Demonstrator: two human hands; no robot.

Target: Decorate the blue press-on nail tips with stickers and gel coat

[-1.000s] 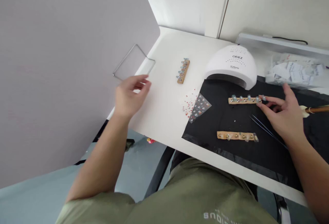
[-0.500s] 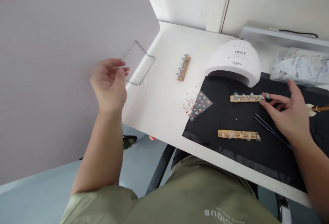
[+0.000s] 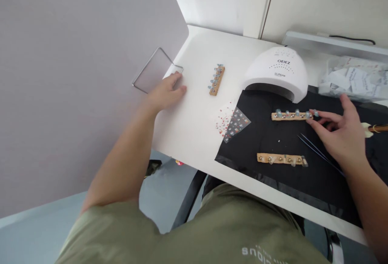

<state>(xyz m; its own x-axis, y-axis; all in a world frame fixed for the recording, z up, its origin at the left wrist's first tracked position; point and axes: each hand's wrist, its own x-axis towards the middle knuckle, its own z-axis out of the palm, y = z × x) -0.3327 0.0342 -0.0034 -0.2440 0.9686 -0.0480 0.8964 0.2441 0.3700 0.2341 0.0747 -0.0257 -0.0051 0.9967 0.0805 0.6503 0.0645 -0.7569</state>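
Observation:
My left hand point(image 3: 169, 92) hovers at or rests on the white table's left edge, beside a metal wire frame point(image 3: 144, 67). Its fingers stretch out with the thumb apart, and I see nothing in it. With thumb and forefinger, my right hand point(image 3: 344, 132) pinches the right end of a wooden nail-tip holder point(image 3: 291, 116) carrying several bluish false nails. Below that lies a second holder point(image 3: 280, 158) with clear nails. Blue tweezers point(image 3: 317, 151) lie left of my right wrist. A third holder point(image 3: 217, 81) lies to the right of my left hand.
A white nail lamp point(image 3: 279, 72) stands at the back of a black mat point(image 3: 251, 142). A patterned sticker sheet point(image 3: 236, 125) overlaps the mat's left edge. At the back right sits a clear box point(image 3: 353, 80) of packets. A grey partition point(image 3: 75, 74) borders the table's left side.
My left hand has come down and right, from in front of the partition to the table's left edge, its fingers now stretched out. The right hand and its holder have stayed put.

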